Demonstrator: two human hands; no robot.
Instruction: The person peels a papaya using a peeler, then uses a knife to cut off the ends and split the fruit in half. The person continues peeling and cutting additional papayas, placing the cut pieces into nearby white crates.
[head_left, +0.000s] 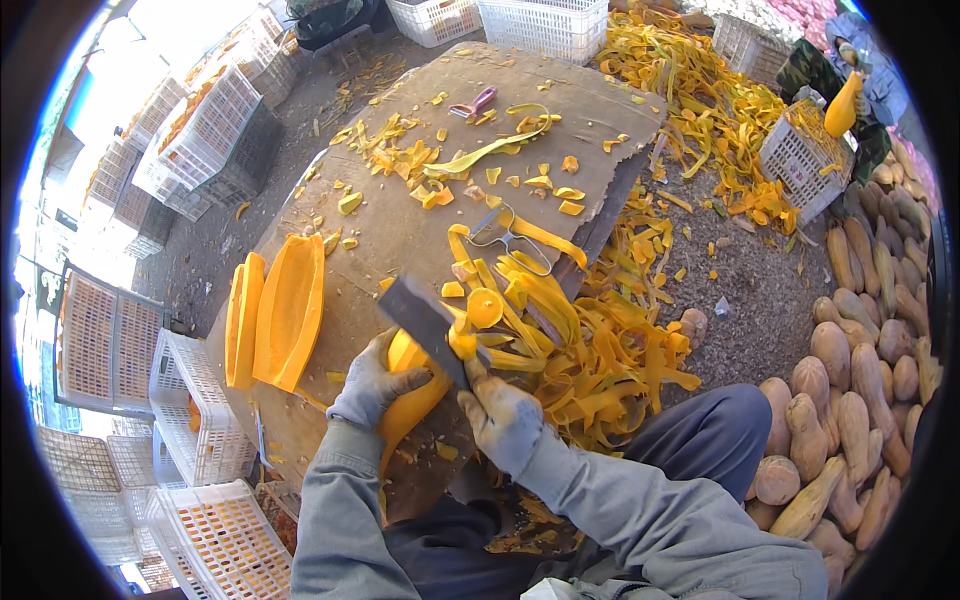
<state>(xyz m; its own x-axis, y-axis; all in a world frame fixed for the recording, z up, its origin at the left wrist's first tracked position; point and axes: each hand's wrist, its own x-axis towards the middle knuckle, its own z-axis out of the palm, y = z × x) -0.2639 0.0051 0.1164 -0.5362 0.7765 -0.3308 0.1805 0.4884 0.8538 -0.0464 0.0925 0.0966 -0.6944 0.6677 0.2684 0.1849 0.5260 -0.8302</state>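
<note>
My gloved left hand (375, 382) grips a peeled orange squash (416, 409) near the front edge of a brown-covered table (375, 255). In my gloved right hand (499, 412) is a broad dark-bladed knife (424, 322), its blade lying across the top end of the squash. A small orange end piece (463, 343) touches the far side of the blade. Hollowed squash halves (290, 311) rest to the left of my left hand. Beyond the knife lie a wire-handled peeler (504, 238) among peel strips and a pink-handled peeler (474, 105).
Peelings (600, 367) are heaped at the table's right edge. Unpeeled squashes (829, 352) are piled on the ground at right. White plastic crates (217, 536) stand along the left. At upper right, a person (874, 67) holds a peeled squash (844, 105) over a crate (802, 161).
</note>
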